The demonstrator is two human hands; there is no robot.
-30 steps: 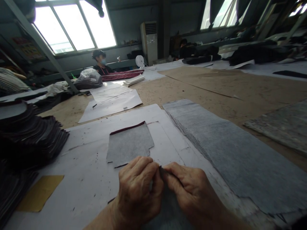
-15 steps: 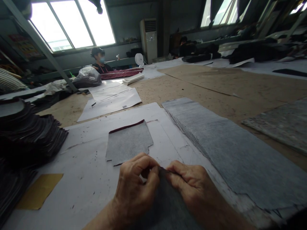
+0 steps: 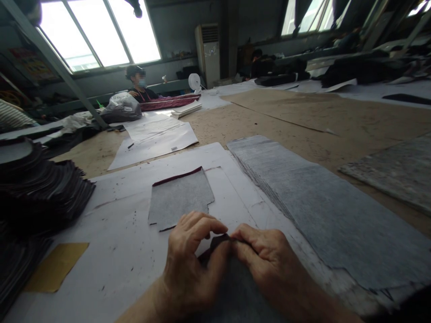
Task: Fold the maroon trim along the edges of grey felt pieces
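Note:
A grey fabric piece (image 3: 240,287) with a dark maroon edge hangs between my hands at the bottom centre. My left hand (image 3: 193,258) pinches that edge between thumb and fingertips, and a bit of maroon shows inside its curl. Close beside it on the right, my right hand (image 3: 269,255) pinches the same edge, its fingertips nearly touching the left ones. Just beyond my hands a second grey piece (image 3: 182,197) with a maroon strip along its far side lies flat on white paper (image 3: 117,251).
Layered grey fabric (image 3: 319,202) lies on the right. At left stand a dark fabric stack (image 3: 50,197) and a yellow-brown card (image 3: 57,267). White sheets (image 3: 155,146) lie farther off. A masked person (image 3: 139,87) sits across the table behind maroon fabric (image 3: 171,102).
My left fingers have shifted slightly right and opened into a wider curl, so more of the maroon edge shows. My right hand keeps its pinch almost in place.

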